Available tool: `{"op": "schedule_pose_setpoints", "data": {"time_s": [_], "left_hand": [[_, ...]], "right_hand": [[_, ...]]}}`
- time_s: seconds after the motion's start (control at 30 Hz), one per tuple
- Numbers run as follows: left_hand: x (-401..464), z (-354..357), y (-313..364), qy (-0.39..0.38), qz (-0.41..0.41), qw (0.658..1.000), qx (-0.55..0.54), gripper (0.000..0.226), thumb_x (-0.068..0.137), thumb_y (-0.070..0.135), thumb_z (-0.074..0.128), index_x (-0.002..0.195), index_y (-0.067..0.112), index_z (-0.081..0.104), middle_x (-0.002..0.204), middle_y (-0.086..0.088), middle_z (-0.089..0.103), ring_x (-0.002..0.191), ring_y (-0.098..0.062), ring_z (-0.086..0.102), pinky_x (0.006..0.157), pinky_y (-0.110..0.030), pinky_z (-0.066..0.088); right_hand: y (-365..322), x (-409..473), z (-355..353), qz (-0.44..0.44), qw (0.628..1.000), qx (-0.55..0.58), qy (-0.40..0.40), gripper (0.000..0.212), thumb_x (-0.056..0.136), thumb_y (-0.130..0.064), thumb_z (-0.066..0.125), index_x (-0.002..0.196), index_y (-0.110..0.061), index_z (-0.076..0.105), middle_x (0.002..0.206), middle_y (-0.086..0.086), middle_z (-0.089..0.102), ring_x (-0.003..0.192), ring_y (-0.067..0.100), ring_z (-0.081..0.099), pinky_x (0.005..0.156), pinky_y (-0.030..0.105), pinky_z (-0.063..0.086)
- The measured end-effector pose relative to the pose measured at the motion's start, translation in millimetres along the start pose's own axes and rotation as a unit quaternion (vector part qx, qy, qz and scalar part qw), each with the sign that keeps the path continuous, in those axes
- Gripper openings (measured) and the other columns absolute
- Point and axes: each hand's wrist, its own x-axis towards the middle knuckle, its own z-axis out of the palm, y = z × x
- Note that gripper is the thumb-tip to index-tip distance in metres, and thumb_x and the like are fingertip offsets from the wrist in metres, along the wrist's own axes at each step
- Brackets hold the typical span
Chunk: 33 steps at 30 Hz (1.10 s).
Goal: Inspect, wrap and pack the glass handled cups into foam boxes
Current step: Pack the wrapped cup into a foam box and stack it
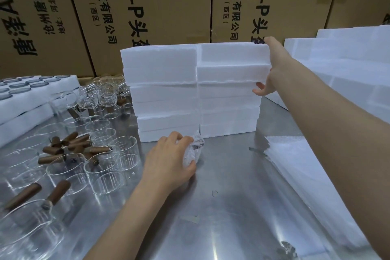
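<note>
Item: wrapped cup [193, 151], curled in your left hand [168, 160] fingers on the table [232, 207]; right hand [272, 69] clasps the top foam box [232, 59] between thumb and fingers—lift it straight up, steadying the stack.

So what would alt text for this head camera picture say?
A person's left hand holds a wrapped cup on a steel table while the right hand grips the top foam box of a stack. Unwrapped glass cups stand at left.

You face white rectangular foam boxes [196, 91] on a grey steel desk [232, 196]. Clear glass cups [101, 169] carry brown wooden handles [57, 151]. Tan cardboard cartons [168, 6] show black print.
</note>
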Motion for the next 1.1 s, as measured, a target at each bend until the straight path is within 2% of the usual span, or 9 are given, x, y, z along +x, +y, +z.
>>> {"op": "schedule_pose_setpoints", "data": {"time_s": [0.17, 0.47, 0.63, 0.73, 0.87, 0.97, 1.03, 1.1], "left_hand": [[0, -1, 0, -0.001, 0.002, 1.0, -0.004, 0.051, 0.085, 0.045, 0.052, 0.135, 0.037, 0.041, 0.131, 0.012, 0.041, 0.118, -0.015, 0.043, 0.084, -0.029, 0.043], [0, 0, 0, 0.001, 0.004, 1.0, -0.009, 0.052, 0.085, 0.046, 0.052, 0.135, 0.037, 0.041, 0.132, 0.012, 0.042, 0.118, -0.015, 0.044, 0.085, -0.027, 0.041], [-1, 0, -2, -0.012, -0.008, 1.0, -0.026, 0.052, 0.085, 0.044, 0.054, 0.135, 0.036, 0.043, 0.131, 0.011, 0.042, 0.119, -0.015, 0.042, 0.085, -0.03, 0.043], [0, -1, -3, -0.009, -0.025, 0.999, -0.023, 0.051, 0.083, 0.043, 0.056, 0.132, 0.034, 0.045, 0.128, 0.009, 0.044, 0.117, -0.017, 0.043, 0.084, -0.031, 0.044], [2, -3, -9, -0.002, -0.069, 0.998, 0.006, 0.048, 0.081, 0.041, 0.059, 0.127, 0.029, 0.05, 0.122, 0.004, 0.048, 0.112, -0.022, 0.047, 0.079, -0.032, 0.042], [1, -4, -14, 0.002, -0.092, 0.996, 0.02, 0.045, 0.081, 0.042, 0.06, 0.122, 0.025, 0.053, 0.117, 0.001, 0.05, 0.107, -0.025, 0.048, 0.072, -0.031, 0.037], [0, -6, -16, 0.001, -0.108, 0.994, 0.021, 0.045, 0.081, 0.042, 0.06, 0.122, 0.023, 0.053, 0.116, -0.001, 0.05, 0.107, -0.026, 0.048, 0.073, -0.034, 0.039], [1, -7, -18, 0.0, -0.119, 0.993, 0.021, 0.046, 0.081, 0.042, 0.06, 0.123, 0.023, 0.052, 0.116, -0.002, 0.049, 0.108, -0.027, 0.047, 0.078, -0.035, 0.041]], "right_hand": [[0, -3, 8, 0.015, 1.0, 0.014, 0.011, 0.035, 0.077, -0.047, 0.061, 0.074, -0.02, 0.039, 0.088, 0.003, 0.04, 0.097, 0.028, 0.043, 0.082, 0.048, 0.041], [-6, -9, 2, 0.008, 0.998, 0.061, 0.014, 0.029, 0.078, -0.04, 0.059, 0.076, -0.018, 0.041, 0.089, 0.004, 0.042, 0.078, 0.027, 0.038, 0.078, 0.049, 0.045], [-7, -21, -22, -0.006, 0.995, 0.101, 0.007, 0.021, 0.076, -0.036, 0.058, 0.083, -0.018, 0.049, 0.095, 0.004, 0.051, 0.087, 0.029, 0.047, 0.073, 0.044, 0.047], [5, -31, -48, -0.013, 0.993, 0.119, -0.02, 0.029, 0.072, -0.039, 0.06, 0.094, -0.021, 0.056, 0.1, 0.002, 0.057, 0.092, 0.026, 0.055, 0.068, 0.04, 0.05], [54, -46, -76, 0.011, 0.997, 0.058, -0.056, 0.04, 0.071, -0.044, 0.06, 0.104, -0.023, 0.051, 0.098, 0.001, 0.05, 0.093, 0.022, 0.055, 0.063, 0.036, 0.052], [98, -54, -83, 0.051, 0.996, 0.002, -0.068, 0.031, 0.074, -0.043, 0.061, 0.098, -0.024, 0.053, 0.094, 0.001, 0.047, 0.087, 0.022, 0.052, 0.062, 0.035, 0.051], [118, -57, -84, 0.059, 0.996, -0.034, -0.064, 0.025, 0.076, -0.041, 0.063, 0.094, -0.025, 0.055, 0.092, 0.001, 0.049, 0.085, 0.023, 0.053, 0.063, 0.036, 0.052], [129, -57, -82, 0.059, 0.993, -0.08, -0.065, 0.031, 0.076, -0.042, 0.064, 0.1, -0.024, 0.056, 0.095, 0.001, 0.05, 0.091, 0.023, 0.054, 0.07, 0.038, 0.053]]}}
